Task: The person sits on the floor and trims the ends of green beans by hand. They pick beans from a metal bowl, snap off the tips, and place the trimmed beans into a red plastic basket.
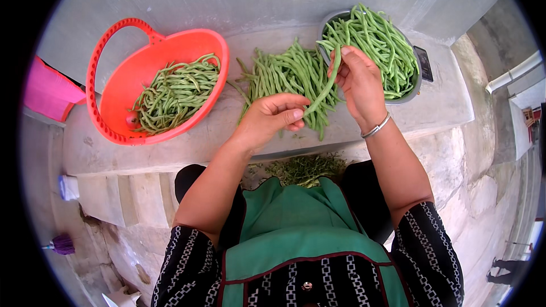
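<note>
My left hand [272,117] pinches the lower end of a long green bean [325,87]. My right hand [359,82] grips the same bean's upper end, and a silver bangle sits on that wrist. The bean stretches between both hands above a loose pile of green beans [284,74] on the concrete ledge [187,148]. Behind my right hand a metal bowl [410,95] is heaped with more beans. At the left, an orange-red plastic basket [122,82] with a handle holds several beans.
A dark phone [423,63] lies on the ledge right of the bowl. Green trimmings [304,169] sit on my green apron [296,222]. A pink object [48,94] stands at the far left. Concrete steps drop away below the ledge.
</note>
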`<move>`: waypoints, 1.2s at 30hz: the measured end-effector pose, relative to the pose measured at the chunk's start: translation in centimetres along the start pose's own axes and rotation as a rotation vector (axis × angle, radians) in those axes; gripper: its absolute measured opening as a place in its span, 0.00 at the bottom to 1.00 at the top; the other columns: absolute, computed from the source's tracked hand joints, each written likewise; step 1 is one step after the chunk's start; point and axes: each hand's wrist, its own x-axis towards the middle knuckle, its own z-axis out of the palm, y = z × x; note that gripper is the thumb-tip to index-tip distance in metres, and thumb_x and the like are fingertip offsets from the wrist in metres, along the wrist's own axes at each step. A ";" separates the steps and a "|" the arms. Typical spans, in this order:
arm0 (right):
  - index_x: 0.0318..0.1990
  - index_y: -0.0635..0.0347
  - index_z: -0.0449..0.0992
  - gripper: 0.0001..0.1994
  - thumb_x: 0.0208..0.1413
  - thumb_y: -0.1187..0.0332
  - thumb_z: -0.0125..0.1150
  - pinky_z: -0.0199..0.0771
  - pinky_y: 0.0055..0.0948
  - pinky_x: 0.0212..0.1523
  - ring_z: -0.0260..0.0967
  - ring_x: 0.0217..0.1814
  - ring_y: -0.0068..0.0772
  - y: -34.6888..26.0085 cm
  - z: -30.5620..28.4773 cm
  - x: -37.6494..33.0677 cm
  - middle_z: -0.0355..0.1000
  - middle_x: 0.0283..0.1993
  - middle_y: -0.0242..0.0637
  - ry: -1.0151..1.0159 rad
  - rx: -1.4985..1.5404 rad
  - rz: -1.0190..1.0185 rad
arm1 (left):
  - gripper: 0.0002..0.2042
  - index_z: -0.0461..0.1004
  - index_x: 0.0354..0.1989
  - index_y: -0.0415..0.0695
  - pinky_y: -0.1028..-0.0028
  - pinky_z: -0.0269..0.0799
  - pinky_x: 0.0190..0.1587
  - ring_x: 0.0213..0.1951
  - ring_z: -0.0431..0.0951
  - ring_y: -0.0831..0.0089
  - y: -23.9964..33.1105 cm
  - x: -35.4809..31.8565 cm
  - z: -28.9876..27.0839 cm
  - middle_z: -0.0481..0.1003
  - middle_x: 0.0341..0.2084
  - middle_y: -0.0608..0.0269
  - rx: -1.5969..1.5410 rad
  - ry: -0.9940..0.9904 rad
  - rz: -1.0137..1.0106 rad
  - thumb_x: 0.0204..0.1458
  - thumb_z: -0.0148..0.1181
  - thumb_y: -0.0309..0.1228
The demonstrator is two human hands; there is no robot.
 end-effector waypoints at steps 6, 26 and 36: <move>0.33 0.62 0.74 0.10 0.57 0.66 0.48 0.68 0.19 0.29 0.65 0.25 0.19 2.7 -0.2 -0.5 0.68 0.25 0.29 -0.127 -0.235 0.243 | 0.09 0.72 0.43 0.39 0.79 0.74 0.38 0.35 0.76 0.75 -1.8 1.4 0.2 0.74 0.33 0.63 -0.453 0.302 -0.002 0.54 0.55 0.26; 0.33 0.59 0.75 0.07 0.53 0.66 0.55 0.68 0.33 0.31 0.68 0.30 0.40 6.1 7.0 -1.4 0.70 0.28 0.39 -0.943 -1.177 -0.314 | 0.07 0.75 0.37 0.40 0.77 0.69 0.33 0.28 0.74 0.76 1.9 -3.3 -7.0 0.75 0.26 0.63 0.604 0.655 0.377 0.49 0.56 0.24; 0.30 0.59 0.79 0.10 0.48 0.64 0.53 0.71 0.37 0.35 0.72 0.31 0.44 11.9 21.2 8.3 0.73 0.29 0.43 -0.873 -1.435 -0.272 | 0.12 0.72 0.45 0.37 0.79 0.68 0.38 0.37 0.74 0.77 7.1 -6.3 -21.6 0.75 0.36 0.63 0.410 0.985 0.335 0.52 0.52 0.24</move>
